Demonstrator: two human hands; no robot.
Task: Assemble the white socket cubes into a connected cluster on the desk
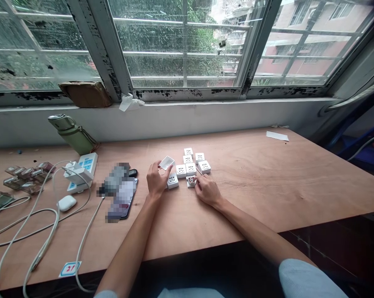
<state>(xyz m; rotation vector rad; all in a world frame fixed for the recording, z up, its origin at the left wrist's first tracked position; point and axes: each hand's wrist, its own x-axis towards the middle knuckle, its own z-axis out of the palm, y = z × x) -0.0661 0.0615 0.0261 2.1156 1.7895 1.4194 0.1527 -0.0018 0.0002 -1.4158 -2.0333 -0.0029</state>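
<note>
My left hand [156,179] holds a small white cover plate [166,162] tilted up between thumb and fingers, just above a white socket module [172,180] on the wooden table [267,190]. My right hand [207,189] rests on the table with its fingertips on a small open socket part [191,181] showing metal contacts. Behind both hands lies a cluster of several white socket modules [191,162], face up and close together.
Left of the hands lie a phone [121,196], a white power strip [83,170] with plugs and looping white cables [38,231], an earbud case [67,203], clear plastic parts [25,178] and a green bottle [72,133]. A paper slip [277,135] lies far right. Windows stand behind.
</note>
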